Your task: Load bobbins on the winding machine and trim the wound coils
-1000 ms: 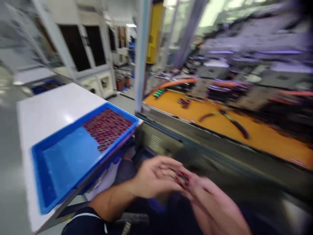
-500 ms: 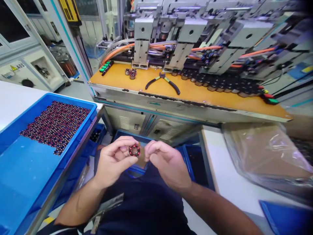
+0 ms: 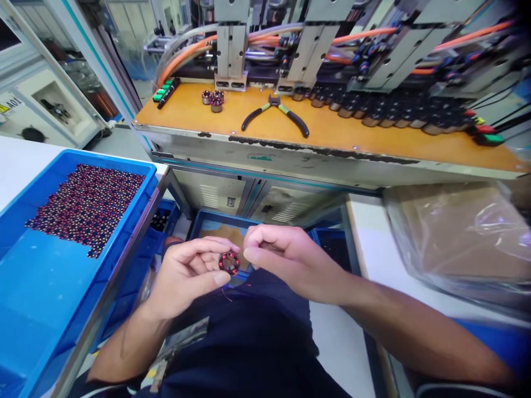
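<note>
Ring (image 3: 223, 263) in left hand (image 3: 185, 276), right hand (image 3: 288, 254) (fingers (image 3: 259, 257) partly hidden) beside.

"What sort of place are you in?"

"A factory floor, or a production workshop. Right in front of me stands a machine, all metal blocks (image 3: 231, 50) and orange hoses (image 3: 186, 52), over a yellow-orange worktop (image 3: 166, 117)."

"Couldn't that be a lab?"

"I'd say not, with this many copies of the same thing. On my left a blue tray (image 3: 37, 276) holds a mass of small ring-shaped parts (image 3: 89, 204), and dark cylindrical pieces (image 3: 373, 113) line the worktop."

"Anything else?"

"Pliers (image 3: 274, 101) lie within sight, there are vented metal doors (image 3: 207, 196) below, and off to my left a machine housing (image 3: 29, 113) carries a yellow warning triangle and 'A01'."
</note>
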`<state>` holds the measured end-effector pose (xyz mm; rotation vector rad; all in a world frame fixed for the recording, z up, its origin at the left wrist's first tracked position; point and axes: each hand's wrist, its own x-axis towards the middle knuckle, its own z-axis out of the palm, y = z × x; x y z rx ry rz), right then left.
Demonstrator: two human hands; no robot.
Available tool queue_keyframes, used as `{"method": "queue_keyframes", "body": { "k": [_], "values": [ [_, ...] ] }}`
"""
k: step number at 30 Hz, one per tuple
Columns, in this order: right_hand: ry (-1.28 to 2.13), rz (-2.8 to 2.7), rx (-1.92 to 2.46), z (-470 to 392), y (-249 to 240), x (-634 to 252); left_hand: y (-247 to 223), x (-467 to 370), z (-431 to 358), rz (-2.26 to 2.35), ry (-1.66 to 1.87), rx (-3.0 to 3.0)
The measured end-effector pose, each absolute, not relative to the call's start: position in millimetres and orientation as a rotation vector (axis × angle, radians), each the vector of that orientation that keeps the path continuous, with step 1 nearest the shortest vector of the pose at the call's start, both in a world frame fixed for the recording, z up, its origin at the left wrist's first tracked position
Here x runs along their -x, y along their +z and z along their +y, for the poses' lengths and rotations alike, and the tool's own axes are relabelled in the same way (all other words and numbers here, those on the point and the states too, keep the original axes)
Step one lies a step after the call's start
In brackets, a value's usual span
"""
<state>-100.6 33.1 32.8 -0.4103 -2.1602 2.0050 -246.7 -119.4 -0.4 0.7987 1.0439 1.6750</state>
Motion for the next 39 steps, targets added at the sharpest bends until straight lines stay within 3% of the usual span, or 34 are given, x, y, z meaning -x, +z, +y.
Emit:
{"method": "queue_keyframes", "body": {
  "k": [11, 15, 20, 26, 39],
  "values": [
    [2.401, -1.993, 0.576, 35, 44, 95, 9, 245, -117, 1.091, 1.576, -0.845],
    [2.284, -2.216, 0.456, 51, 41, 87, 11, 245, -118, 1.057, 1.555, -0.794],
    [1.841, -2.383, -0.01, 68, 50, 96, 15, 243, -116, 0.978, 1.42, -0.737],
    [1.794, -2.374, -0.4, 59, 49, 124, 16, 239, -115, 1.039, 1.248, -0.702],
    [1.74, -2.286, 0.449, 35, 53, 104, 5, 244, -122, 1.082, 1.557, -0.779]
  ]
}}
